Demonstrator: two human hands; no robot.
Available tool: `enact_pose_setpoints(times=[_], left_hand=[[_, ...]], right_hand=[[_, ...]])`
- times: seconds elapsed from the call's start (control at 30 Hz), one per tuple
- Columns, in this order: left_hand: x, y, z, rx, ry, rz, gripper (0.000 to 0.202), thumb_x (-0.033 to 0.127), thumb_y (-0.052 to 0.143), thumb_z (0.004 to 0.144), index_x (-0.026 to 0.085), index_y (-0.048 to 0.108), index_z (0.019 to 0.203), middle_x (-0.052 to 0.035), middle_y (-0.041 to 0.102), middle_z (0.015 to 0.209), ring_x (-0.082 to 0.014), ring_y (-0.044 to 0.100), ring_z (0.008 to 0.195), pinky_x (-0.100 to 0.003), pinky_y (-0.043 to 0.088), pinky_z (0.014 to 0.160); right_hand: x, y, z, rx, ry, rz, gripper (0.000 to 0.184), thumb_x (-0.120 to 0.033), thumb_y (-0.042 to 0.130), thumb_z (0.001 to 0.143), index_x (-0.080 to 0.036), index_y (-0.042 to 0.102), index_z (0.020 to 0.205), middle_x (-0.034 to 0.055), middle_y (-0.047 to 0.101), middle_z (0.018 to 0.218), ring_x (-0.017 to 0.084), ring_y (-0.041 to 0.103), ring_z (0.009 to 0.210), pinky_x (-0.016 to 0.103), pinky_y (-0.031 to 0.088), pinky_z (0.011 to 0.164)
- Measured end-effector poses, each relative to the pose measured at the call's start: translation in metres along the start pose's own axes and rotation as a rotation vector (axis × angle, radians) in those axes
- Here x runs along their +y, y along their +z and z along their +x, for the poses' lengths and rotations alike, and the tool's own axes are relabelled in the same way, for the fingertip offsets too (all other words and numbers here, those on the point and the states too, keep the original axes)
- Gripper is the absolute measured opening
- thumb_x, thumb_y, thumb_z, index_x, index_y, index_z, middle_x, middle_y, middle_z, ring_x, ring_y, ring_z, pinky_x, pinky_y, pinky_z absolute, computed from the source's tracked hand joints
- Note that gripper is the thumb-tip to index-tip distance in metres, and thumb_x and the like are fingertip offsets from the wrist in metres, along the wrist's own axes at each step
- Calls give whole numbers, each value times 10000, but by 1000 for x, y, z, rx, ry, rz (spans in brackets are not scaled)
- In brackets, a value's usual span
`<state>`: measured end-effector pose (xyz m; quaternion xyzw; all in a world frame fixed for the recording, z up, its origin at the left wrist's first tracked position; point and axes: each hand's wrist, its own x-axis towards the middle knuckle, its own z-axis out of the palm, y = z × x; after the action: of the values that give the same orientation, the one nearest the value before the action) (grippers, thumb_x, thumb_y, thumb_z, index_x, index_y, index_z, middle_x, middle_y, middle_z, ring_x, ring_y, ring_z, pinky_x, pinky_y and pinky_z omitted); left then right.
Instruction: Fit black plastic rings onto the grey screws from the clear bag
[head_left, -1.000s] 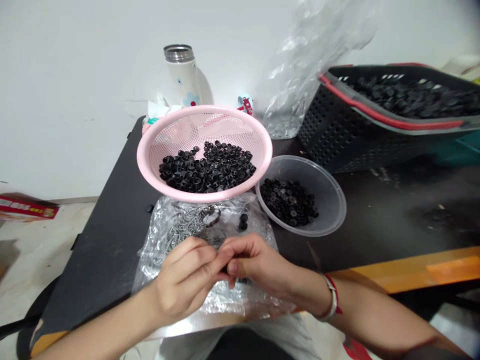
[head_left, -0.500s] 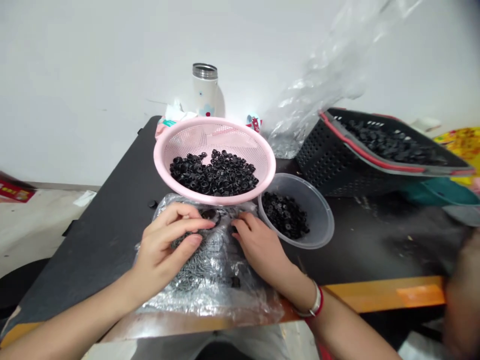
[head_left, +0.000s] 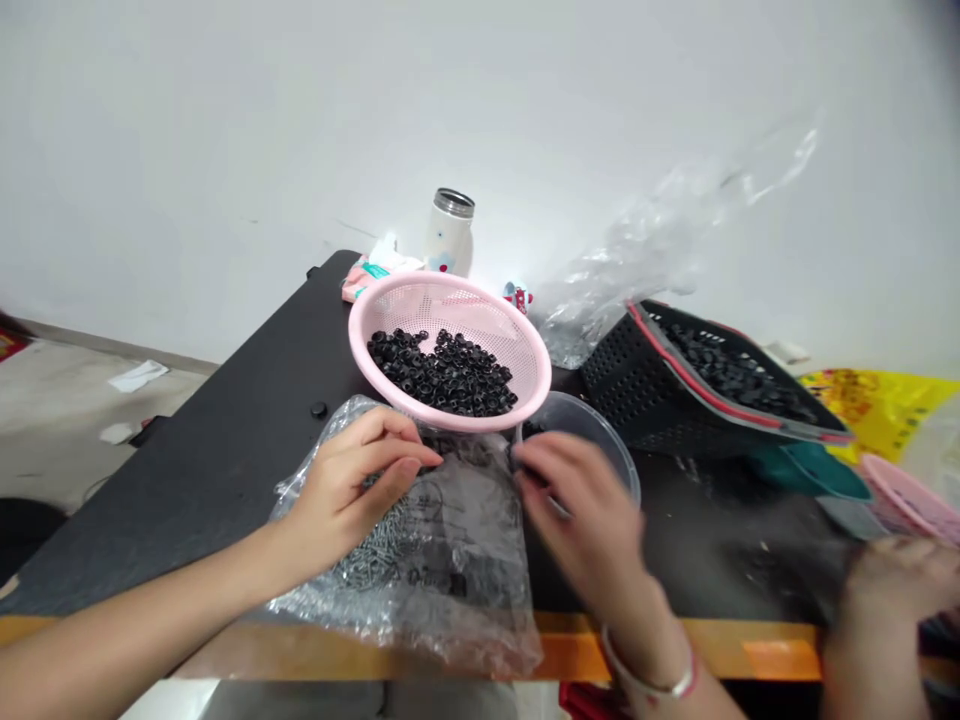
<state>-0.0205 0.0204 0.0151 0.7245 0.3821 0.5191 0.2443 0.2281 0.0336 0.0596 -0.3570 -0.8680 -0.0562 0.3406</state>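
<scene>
Screws [head_left: 369,562] on plastic bag [head_left: 480,610], lower centre of frame; our left hand [head_left: 352,480] over them, fingers half-curled, grip we cannot tell. Our right hand [head_left: 585,510] (blurred, hold unclear) at clear bowl [head_left: 581,415], right of centre. Pink colander [head_left: 491,320], centre.

screws [head_left: 371,560] on bag [head_left: 484,590] | colander [head_left: 362,340] behind bag | bottle [head_left: 448,235] behind colander | bowl [head_left: 609,440] right of colander | basket [head_left: 626,385] right of bowl
</scene>
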Motion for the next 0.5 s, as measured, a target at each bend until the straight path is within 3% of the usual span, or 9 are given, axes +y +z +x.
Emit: enact_pose_setpoints(times=[0.07,0.13,0.2,0.27,0.3,0.37,0.43,0.5], left_hand=[[-1,1,0,30,24,-23,247,119,493,944,203,722,983,-27,590,949,-126,583,845,-231,470,731],[-3,3,0,62,49,-22,244,115,497,941,193,727,964,-31,593,941,-123,586,836,-229,470,726],[-4,5,1,91,75,-10,245,112,497,939,184,731,941,-33,599,931,-121,587,827,-229,469,722],[-5,6,2,111,96,-10,246,109,494,938,172,731,925,-36,603,924,-119,586,822,-229,466,722],[-4,6,3,117,103,-14,245,109,492,938,167,730,925,-36,604,921,-119,585,820,-229,464,720],[-4,6,3,122,106,-19,240,116,492,938,162,728,937,-38,605,918,-119,583,820,-228,461,720],[-4,5,4,125,98,-14,232,128,494,939,160,724,944,-42,611,923,-124,586,837,-232,462,731],[-4,5,4,117,74,0,214,146,504,935,154,717,940,-48,621,921,-130,591,834,-239,466,731]], right_hand=[[40,-29,18,182,68,-235,297,-133,596,882,-219,645,1162,116,630,1111,236,600,1026,352,514,869],[93,-58,35,280,243,-458,289,-207,600,887,-181,673,1166,156,613,1142,262,589,1047,376,493,888],[144,-83,45,257,411,-590,333,-205,573,881,-107,676,1182,210,610,1128,309,564,1089,440,435,971],[180,-101,47,242,469,-608,371,-168,543,867,-74,663,1205,240,592,1148,344,574,1068,503,433,948],[190,-106,46,188,495,-597,375,-196,553,866,-94,665,1209,231,594,1151,337,594,1020,506,446,923],[193,-107,38,215,538,-584,367,-211,569,852,-111,680,1187,222,592,1170,289,625,897,484,447,921],[177,-96,27,261,510,-562,335,-208,562,849,-111,698,1139,203,621,1141,244,626,833,429,455,920],[150,-78,16,178,454,-457,283,-279,542,883,-155,714,1071,133,682,1020,223,636,840,344,507,805]])
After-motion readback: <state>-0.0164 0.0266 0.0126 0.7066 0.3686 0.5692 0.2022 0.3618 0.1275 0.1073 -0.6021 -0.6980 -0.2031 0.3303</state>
